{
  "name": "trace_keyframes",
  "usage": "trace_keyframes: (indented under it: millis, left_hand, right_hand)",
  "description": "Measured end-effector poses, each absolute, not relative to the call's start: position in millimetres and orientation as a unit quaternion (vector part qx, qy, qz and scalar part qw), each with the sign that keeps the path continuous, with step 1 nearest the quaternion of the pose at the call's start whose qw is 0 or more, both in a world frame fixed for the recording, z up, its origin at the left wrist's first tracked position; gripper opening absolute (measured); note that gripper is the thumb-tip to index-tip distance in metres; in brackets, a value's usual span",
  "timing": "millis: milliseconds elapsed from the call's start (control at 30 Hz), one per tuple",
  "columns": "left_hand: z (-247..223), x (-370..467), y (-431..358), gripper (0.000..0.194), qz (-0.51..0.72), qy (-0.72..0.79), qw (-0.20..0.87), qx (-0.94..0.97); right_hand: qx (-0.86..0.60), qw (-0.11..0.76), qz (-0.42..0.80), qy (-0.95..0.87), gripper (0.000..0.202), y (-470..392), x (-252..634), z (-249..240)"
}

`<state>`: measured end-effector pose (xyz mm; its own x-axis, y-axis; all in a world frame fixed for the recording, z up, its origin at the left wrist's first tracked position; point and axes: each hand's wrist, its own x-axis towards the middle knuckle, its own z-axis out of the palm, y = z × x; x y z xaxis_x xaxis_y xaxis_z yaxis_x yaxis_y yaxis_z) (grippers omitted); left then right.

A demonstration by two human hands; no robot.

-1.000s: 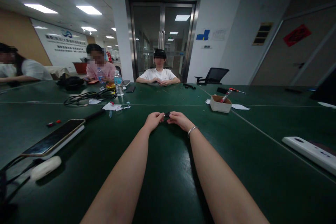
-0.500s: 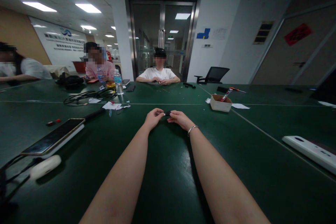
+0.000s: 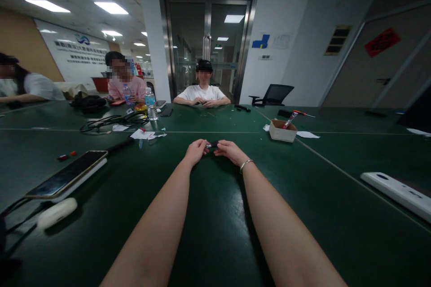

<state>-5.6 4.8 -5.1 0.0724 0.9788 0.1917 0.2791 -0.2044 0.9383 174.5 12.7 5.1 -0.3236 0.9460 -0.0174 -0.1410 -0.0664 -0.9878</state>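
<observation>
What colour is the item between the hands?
The item is black with a silvery left end; head view.

Green table (image 3: pixel 215 233) with open box (image 3: pixel 281 134), bottle (image 3: pixel 151 105), cables (image 3: pixel 136 118)

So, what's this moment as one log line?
left hand: pinching small object, silver end; right hand: holding its black end; below: green table

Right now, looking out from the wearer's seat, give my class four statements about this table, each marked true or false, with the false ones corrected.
1. The left hand and right hand both hold a small dark object. True.
2. A bracelet circles the left wrist. False: the silver bracelet is on the right wrist.
3. A slim item sticks up out of the open box. True.
4. The nearest phone lies right of the hands. False: that phone lies left of them.
</observation>
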Motion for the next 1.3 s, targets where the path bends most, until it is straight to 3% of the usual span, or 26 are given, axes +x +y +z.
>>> trace_keyframes:
  millis: [300,1300]
  left_hand:
    - [-1.6,-6.1,1.4,0.022,0.491,0.488,0.353,0.629]
    - [-5.3,-6.5,4.5,0.027,0.471,0.491,0.363,0.636]
  right_hand:
    - [-0.378,0.437,0.627,-0.523,0.007,12.5,175.5,4.4]
    - [-0.378,0.439,0.620,-0.529,0.007,13.1,174.5,4.5]
